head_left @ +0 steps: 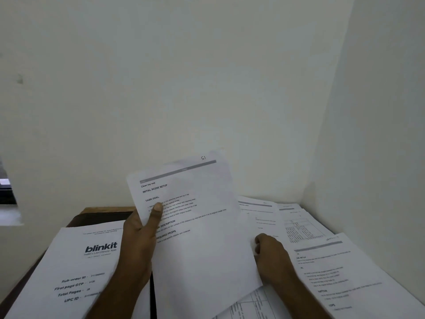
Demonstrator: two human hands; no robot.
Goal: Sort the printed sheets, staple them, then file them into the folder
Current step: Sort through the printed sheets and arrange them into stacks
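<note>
Both forearms ran off the bottom edge. Pinched between thumb and curled fingers, the left hand (140,229) held a printed sheet (195,226) raised above the desk (92,214). Its fine print blurred. Partly hidden behind it, the right hand (271,254) apparently gripped its edge; loose sheets (340,272) lay beneath.

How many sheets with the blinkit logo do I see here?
1. The blinkit cover sheet lies at the left on the table, beside the left hand. More such sheets may be hidden under other papers.
</note>
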